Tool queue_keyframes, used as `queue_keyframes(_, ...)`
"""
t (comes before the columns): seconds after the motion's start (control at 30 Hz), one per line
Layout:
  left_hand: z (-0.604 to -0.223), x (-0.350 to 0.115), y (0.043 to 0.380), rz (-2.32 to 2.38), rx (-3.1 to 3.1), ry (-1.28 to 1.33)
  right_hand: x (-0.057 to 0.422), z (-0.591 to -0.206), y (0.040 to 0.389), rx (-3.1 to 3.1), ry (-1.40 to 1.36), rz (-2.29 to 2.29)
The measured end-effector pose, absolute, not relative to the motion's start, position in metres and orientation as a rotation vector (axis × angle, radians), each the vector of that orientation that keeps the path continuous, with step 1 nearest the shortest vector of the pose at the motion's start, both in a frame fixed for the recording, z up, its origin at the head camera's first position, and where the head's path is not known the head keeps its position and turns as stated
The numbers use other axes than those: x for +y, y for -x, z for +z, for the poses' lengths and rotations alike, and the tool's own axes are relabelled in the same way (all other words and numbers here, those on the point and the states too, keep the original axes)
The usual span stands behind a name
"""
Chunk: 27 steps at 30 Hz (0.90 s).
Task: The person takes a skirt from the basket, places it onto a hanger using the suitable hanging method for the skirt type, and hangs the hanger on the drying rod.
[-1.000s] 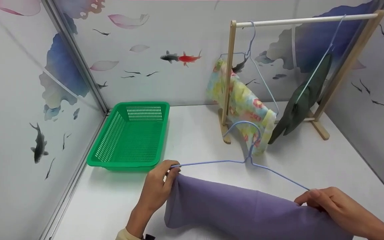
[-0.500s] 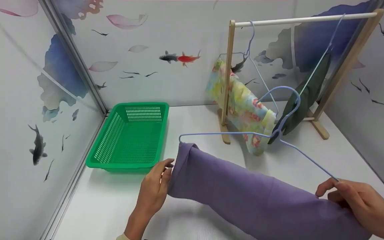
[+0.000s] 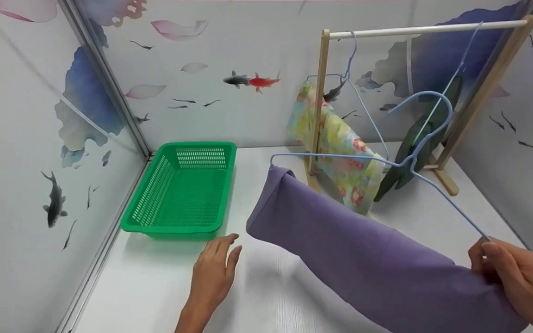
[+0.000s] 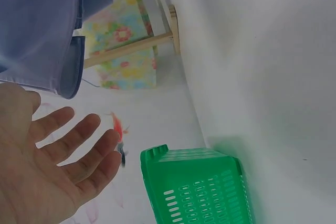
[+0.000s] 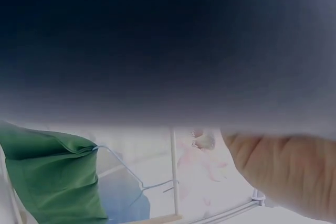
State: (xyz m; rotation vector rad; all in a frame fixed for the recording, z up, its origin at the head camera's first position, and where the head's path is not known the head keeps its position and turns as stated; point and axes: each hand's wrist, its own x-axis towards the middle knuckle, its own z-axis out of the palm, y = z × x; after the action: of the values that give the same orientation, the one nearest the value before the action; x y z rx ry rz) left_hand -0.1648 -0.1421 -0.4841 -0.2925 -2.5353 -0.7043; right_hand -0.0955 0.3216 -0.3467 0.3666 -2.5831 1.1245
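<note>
In the head view my right hand pinches the right end of a light-blue wire clothes hanger together with the top edge of a purple garment. The garment hangs slantwise below the hanger, its left corner at the hanger's left tip. Whether it is a skirt or trousers I cannot tell. My left hand is apart from the garment, over the table in front of the basket, fingers extended and holding nothing. The left wrist view shows its spread fingers beneath the garment's hem. A dark blur hides much of the right wrist view.
A green plastic basket stands at the left. Behind the hanger is a wooden rack with a white rail. From it hang a floral garment and a dark green garment on hangers. Printed walls enclose the white table.
My left hand has let go of the hanger's left end and drawn away. The right hand has moved rightward, and the hanger and purple garment have risen toward the rack.
</note>
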Motion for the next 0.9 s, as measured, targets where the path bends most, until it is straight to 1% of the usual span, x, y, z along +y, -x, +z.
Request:
queue_keyframes(0.1,-0.485,-0.143,0.164,-0.700,-2.548,0.284,0.321,-0.344,0.095,-2.540,-0.328,1.108)
queue_keyframes(0.23,-0.485,-0.143,0.164,-0.693,-2.553,0.274,0.319,-0.339,0.096,-2.456,-0.363,1.141)
queue_keyframes(0.4,-0.485,-0.140,0.166,-0.688,-2.580,0.268,0.317,-0.332,0.095,-2.469,-0.211,1.105)
queue_keyframes(0.5,-0.486,-0.139,0.166,-0.684,-2.607,0.256,0.318,-0.327,0.095,-2.473,-0.166,1.110)
queue_keyframes(0.73,-0.489,-0.141,0.166,-0.663,-2.609,0.232,0.325,-0.311,0.102,-2.343,-0.325,1.192)
queue_keyframes(0.8,-0.490,-0.141,0.167,-0.672,-2.611,0.228,0.327,-0.307,0.105,-2.319,-0.324,1.185)
queue_keyframes(0.9,-0.492,-0.141,0.166,-0.675,-2.625,0.222,0.336,-0.307,0.112,-2.196,-0.350,1.383)
